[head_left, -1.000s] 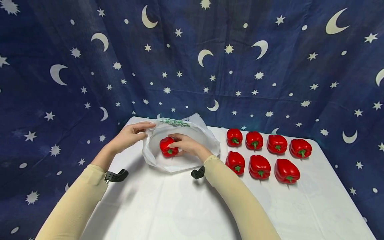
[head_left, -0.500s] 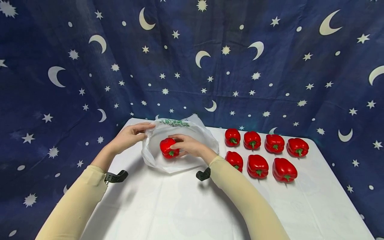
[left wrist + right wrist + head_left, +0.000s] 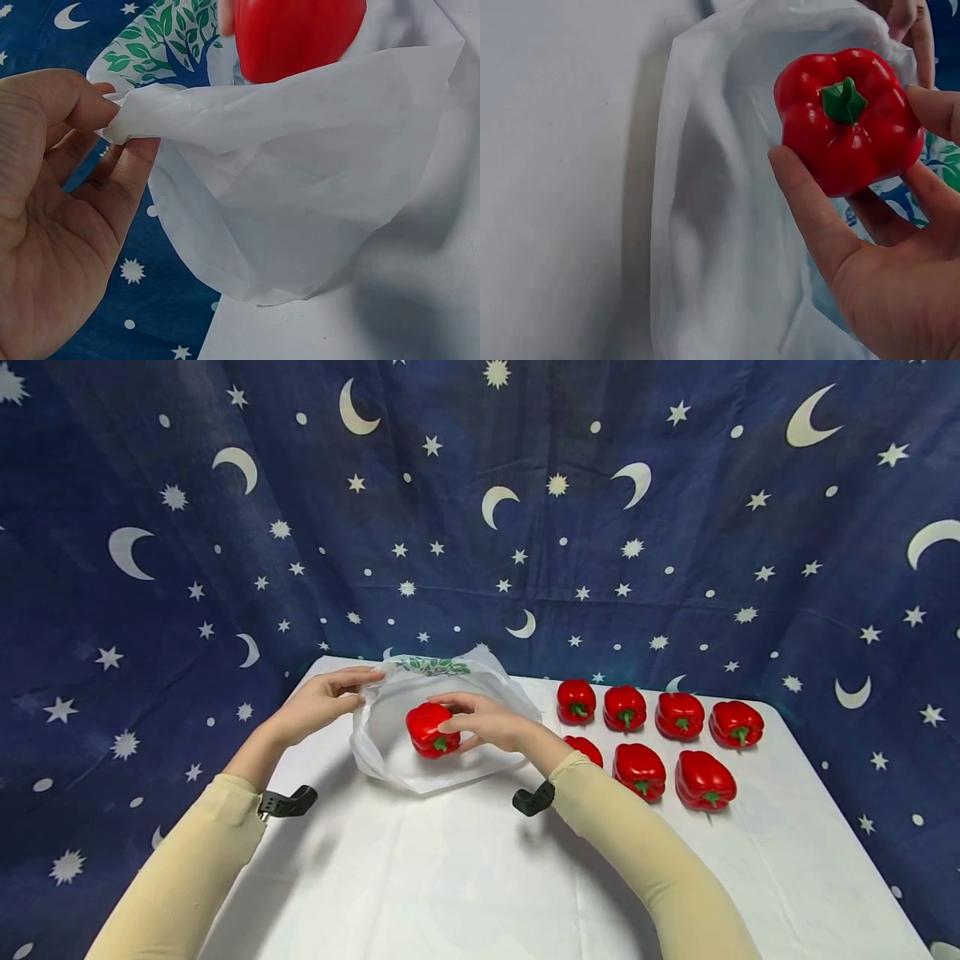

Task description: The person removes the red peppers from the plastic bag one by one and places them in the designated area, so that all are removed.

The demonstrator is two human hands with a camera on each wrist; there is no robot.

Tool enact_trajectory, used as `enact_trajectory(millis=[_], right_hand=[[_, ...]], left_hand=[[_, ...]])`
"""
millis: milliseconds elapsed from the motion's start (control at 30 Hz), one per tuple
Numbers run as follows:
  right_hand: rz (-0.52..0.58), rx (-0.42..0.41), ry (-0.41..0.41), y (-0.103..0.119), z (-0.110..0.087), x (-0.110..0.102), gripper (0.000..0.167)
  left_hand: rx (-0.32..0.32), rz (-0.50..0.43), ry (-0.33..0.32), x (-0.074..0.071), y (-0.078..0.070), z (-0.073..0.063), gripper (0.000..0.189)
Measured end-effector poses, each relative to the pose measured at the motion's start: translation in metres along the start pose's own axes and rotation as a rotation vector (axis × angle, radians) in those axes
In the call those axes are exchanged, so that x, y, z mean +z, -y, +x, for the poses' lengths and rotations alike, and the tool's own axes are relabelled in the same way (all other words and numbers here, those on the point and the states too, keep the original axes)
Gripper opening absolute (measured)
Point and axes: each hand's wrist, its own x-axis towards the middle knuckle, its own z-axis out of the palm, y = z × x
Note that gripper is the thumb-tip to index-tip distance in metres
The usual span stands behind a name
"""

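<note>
A red bell pepper (image 3: 431, 732) with a green stem is held in my right hand (image 3: 487, 723), over the mouth of a white plastic bag (image 3: 386, 775). In the right wrist view, the fingers and thumb are curved round the pepper (image 3: 846, 124). My left hand (image 3: 318, 706) pinches the left rim of the bag between thumb and fingers, as the left wrist view shows with the hand (image 3: 67, 172) and the stretched bag wall (image 3: 300, 172). A green leaf print (image 3: 431, 666) marks the bag's far side. What lies deep in the bag is hidden.
Several red bell peppers (image 3: 679, 716) stand in two rows on the right of the white-covered table (image 3: 450, 877). My right forearm partly covers the nearest front-row pepper (image 3: 583, 747). A dark blue curtain (image 3: 450, 510) with moons and stars hangs behind the table.
My right hand and the pepper it holds have shifted slightly right and appear raised. The left hand keeps its hold on the bag rim. The view has turned a little to the right.
</note>
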Motion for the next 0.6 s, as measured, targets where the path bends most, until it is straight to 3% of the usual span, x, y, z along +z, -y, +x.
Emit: enact_trajectory(millis=[300, 600], right_hand=[[-0.033, 0.004, 0.016, 0.009, -0.031, -0.016, 0.060], [-0.048, 0.006, -0.026, 0.011, -0.067, -0.038, 0.059]], left_hand=[[0.014, 0.003, 0.004, 0.000, -0.001, 0.001, 0.046], [0.013, 0.008, 0.002, 0.000, 0.000, 0.000, 0.046]])
